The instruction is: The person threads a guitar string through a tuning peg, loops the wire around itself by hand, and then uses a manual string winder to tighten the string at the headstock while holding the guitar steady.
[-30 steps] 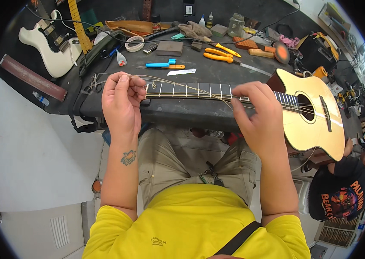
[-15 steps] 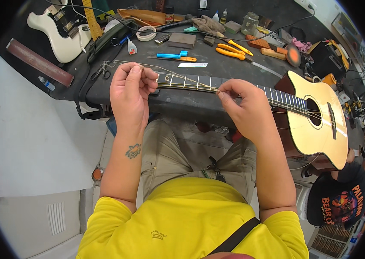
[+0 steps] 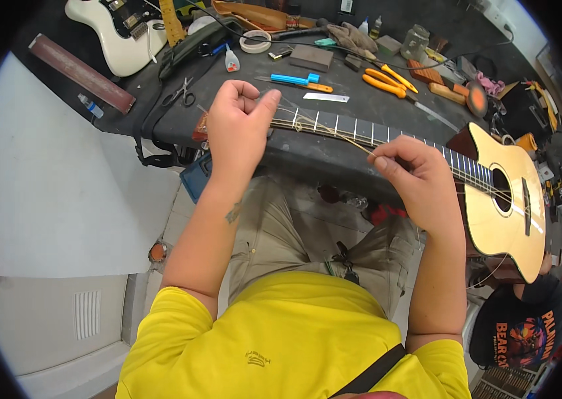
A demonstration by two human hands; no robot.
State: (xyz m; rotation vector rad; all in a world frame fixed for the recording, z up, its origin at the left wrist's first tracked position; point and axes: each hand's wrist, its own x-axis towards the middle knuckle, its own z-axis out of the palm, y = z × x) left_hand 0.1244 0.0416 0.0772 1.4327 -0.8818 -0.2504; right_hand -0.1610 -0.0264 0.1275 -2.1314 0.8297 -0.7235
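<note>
The acoustic guitar lies with its pale body at the right and its neck along the bench's near edge. My right hand pinches a thin guitar string between thumb and fingers, just on the near side of the fretboard. From there the string runs left over the frets to a small loose curl. My left hand is over the headstock end, its thumb raised apart from loosely bent fingers; I see nothing between them. Behind it, only a reddish bit of the headstock shows.
Scissors lie left of my left hand. Beyond the neck are a white blade, a blue string winder, orange-handled pliers and a glue bottle. A white electric guitar is at the back left. Another person is at the lower right.
The view has swung, shifting the bench rightward. My left hand has moved right toward the frets, its thumb now apart from the fingers. My right hand has come slightly nearer me, still pinching the string.
</note>
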